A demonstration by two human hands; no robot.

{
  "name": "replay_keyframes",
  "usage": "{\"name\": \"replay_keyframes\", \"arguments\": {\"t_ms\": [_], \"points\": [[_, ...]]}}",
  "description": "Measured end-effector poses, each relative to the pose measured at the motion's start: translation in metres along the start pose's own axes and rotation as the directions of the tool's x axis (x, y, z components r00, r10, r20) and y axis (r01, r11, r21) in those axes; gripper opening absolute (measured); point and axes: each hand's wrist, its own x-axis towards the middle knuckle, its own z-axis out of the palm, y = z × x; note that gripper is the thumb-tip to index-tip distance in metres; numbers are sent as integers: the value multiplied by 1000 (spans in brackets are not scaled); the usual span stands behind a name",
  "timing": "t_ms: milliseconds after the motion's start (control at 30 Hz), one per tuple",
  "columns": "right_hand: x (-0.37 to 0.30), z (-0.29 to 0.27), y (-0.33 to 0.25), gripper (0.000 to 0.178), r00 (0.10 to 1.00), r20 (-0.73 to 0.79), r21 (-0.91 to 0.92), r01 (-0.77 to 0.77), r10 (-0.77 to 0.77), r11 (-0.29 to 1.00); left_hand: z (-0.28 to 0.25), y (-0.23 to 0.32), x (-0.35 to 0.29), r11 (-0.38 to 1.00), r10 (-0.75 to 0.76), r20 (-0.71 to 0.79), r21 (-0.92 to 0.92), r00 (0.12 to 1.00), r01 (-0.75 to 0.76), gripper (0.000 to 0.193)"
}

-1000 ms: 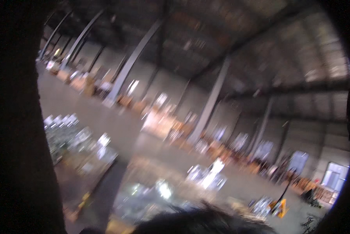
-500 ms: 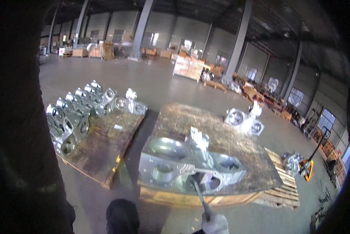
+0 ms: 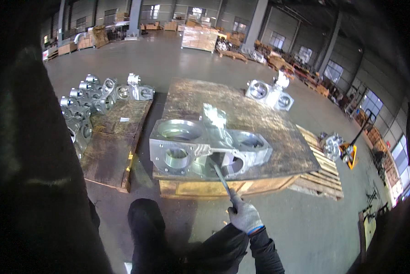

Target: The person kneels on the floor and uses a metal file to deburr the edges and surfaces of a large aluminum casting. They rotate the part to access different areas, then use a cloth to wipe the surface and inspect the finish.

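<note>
your left hand is out of view, so i cannot tell how its fingers stand; your right hand [image 3: 246, 215], in a grey glove with a blue-edged cuff [image 3: 255, 229], has its fingers wrapped round the near end of a slim grey metal tool [image 3: 222, 178].

at the left, a cluster of silver metal castings with round openings [image 3: 88, 102] crowds the far and left parts of a dark-stained wooden board [image 3: 109, 146]. a small white rectangular scrap [image 3: 124, 119] lies on that board's bare surface, and a yellow mark [image 3: 130, 162] shows on its right edge. below, your dark-clothed leg [image 3: 145, 228] stands between the two boards and nearer to you.

in the middle, a large silver metal casting with several round bores [image 3: 205, 146] rests at the near left part of a wider dark-stained wooden platform [image 3: 285, 150]. your tool slants up and leftward from the glove, its far end at the opening low in the casting's front; whether it touches the metal inside, i cannot tell. your dark sleeve [image 3: 266, 251] trails below the glove.

further right, a smaller-looking silver casting with two round openings [image 3: 271, 96] sits at the platform's far corner. a pale slatted wooden pallet [image 3: 321, 169] lies beside the platform, and past it stands a yellow pallet jack with a black handle [image 3: 350, 155].
</note>
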Motion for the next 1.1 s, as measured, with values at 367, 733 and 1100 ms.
{"name": "replay_keyframes", "arguments": {"t_ms": [367,733,1100], "points": [[-32,-8,-31,20,953,-296,-167,18,-68,986,82,-96,16,769,-31,466,577,884,-276,41],[2,-20,-36,32,981,-160,-170,78,-106,982,129,-197,-47,568,-33,417,755,909,-326,44],[73,64,-51,48,971,-167,866,61,171,496,127,-201,-42,701,31,441,630,897,-334,55]]}}
